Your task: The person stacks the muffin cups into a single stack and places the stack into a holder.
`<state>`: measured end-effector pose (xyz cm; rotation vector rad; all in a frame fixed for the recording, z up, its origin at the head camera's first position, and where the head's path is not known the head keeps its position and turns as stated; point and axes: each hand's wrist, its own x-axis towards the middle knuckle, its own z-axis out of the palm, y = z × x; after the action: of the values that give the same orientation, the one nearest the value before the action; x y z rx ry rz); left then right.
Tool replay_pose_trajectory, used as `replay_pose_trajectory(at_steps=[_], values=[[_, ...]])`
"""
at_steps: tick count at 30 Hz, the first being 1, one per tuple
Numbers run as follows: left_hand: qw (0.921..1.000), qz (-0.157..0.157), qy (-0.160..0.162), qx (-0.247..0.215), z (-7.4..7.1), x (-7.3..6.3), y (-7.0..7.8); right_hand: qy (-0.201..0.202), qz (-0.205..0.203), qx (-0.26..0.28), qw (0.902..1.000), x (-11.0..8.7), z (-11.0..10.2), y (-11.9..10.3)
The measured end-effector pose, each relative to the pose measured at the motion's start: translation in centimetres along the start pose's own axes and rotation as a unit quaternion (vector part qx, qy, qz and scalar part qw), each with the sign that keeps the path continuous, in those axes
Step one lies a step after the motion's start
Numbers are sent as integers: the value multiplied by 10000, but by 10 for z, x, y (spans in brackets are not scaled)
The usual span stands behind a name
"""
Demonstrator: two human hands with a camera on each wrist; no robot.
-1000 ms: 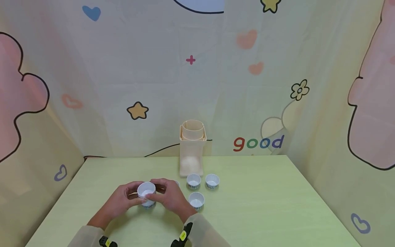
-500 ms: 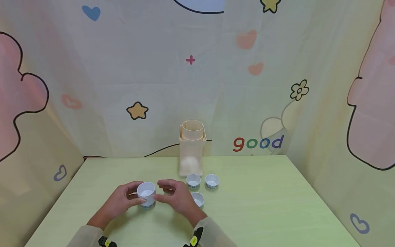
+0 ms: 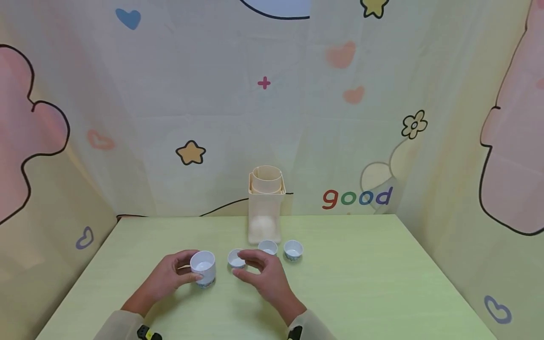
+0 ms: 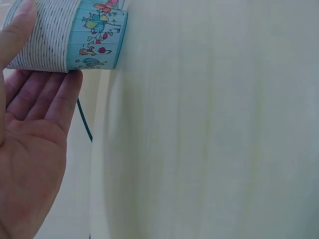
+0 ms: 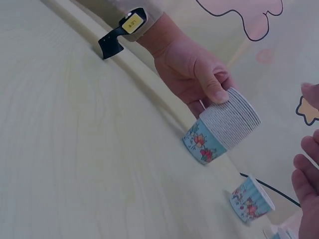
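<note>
In my left hand [image 3: 170, 274] I hold a stack of nested paper cups [image 3: 204, 267], fingers and thumb round its white rims. The left wrist view shows the blue lowest paper cup [image 4: 99, 35] printed with birds and flowers. My right hand [image 3: 272, 281] is beside a paper cup [image 3: 235, 258] on the table, partly covering it from the head view. Its fingers [image 5: 310, 164] are loosely bent, with nothing between them. In the right wrist view that hand is cut off at the edge, apart from the stack.
Two more paper cups, one [image 3: 267, 247] partly behind my right hand and another [image 3: 293, 250] farther right, stand on the pale green table [image 3: 361, 283]. Behind them is a tall beige holder [image 3: 264, 217] with a round tube at its top. A printed curtain [image 3: 297, 132] backs the table.
My right hand has let go of the stack and moved right, to the cup beside it, and now covers the front cup. The left hand keeps holding the stack in place.
</note>
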<state>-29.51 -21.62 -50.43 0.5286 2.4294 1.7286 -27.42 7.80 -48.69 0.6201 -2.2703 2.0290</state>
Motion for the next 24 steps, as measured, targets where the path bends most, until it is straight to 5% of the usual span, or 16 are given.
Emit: replay_pose_trajectory(at_steps=[14, 24], values=[[10000, -49, 68, 47, 0, -1, 0, 1003, 270, 106, 9945, -21, -31, 13], [9999, -67, 70, 66, 0, 0, 0, 1244, 499, -517, 9896, -28, -50, 21]])
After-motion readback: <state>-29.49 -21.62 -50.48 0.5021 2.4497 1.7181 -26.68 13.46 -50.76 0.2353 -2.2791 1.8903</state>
